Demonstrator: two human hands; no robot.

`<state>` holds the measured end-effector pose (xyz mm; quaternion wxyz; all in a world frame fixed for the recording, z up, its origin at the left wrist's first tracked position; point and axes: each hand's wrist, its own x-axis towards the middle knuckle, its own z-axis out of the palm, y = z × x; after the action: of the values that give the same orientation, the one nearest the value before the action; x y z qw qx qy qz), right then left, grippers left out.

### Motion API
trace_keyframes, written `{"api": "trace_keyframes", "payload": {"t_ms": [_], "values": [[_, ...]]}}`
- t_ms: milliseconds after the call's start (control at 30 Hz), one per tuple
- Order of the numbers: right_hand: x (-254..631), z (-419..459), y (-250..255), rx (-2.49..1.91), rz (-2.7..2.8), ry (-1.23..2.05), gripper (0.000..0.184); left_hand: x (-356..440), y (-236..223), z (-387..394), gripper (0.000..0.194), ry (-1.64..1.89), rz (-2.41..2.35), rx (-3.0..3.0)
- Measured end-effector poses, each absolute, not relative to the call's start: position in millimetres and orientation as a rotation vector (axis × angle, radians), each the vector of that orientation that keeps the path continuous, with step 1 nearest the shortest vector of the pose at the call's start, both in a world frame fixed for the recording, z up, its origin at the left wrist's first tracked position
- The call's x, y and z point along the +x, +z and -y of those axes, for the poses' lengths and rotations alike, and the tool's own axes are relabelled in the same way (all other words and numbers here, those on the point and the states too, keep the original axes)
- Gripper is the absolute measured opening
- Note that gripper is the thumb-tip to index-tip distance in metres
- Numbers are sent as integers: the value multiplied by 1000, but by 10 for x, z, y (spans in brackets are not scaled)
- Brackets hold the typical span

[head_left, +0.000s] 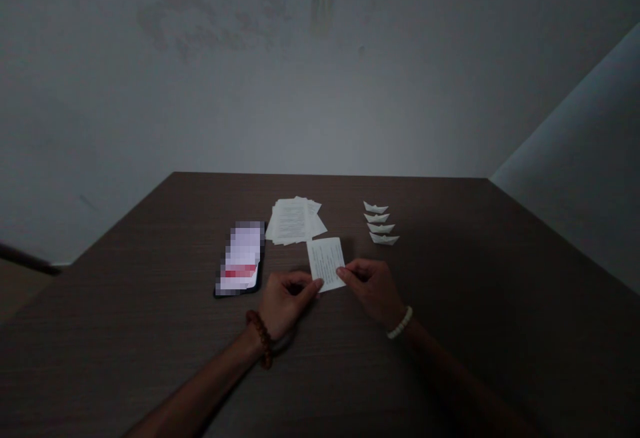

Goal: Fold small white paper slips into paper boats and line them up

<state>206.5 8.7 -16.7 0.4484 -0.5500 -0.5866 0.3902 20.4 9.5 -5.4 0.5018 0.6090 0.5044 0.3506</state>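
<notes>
A small sheet of printed paper [326, 259] is held up between my two hands over the middle of the table. My left hand [287, 301] pinches its lower left corner between thumb and fingers. On the right edge, my right hand [374, 291] grips the sheet with its thumb on the printed face. Just behind the sheet lies a loose pile of printed papers [293, 220], its sheets fanned unevenly. Several folded paper boats [383, 229] stand in a column beyond my right hand.
A phone [241, 255] with a lit, blurred screen lies left of the paper pile, near my left hand. The dark wooden table [175, 331] ends at a grey wall [320, 105]. Another pale surface [590, 138] slants down along the right side.
</notes>
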Motion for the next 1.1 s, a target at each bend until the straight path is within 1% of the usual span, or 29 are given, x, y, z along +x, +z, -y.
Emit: {"api": "trace_keyframes", "payload": {"t_ms": [333,500,967,1100], "values": [[2083,-109,-173,-1251,1409,1156,23,199,-29,-91,35,882,-1220,1426],[2079,-104,-126,-1269,1380,1219,24,198,-31,-92,36,878,-1210,1389],[2059,-101,-131,-1241,1373,1314,30,182,-71,-100,38,833,-1175,1408],[2051,-99,-144,-1269,1354,1284,29,185,-62,-87,38,825,-1183,1413]]}}
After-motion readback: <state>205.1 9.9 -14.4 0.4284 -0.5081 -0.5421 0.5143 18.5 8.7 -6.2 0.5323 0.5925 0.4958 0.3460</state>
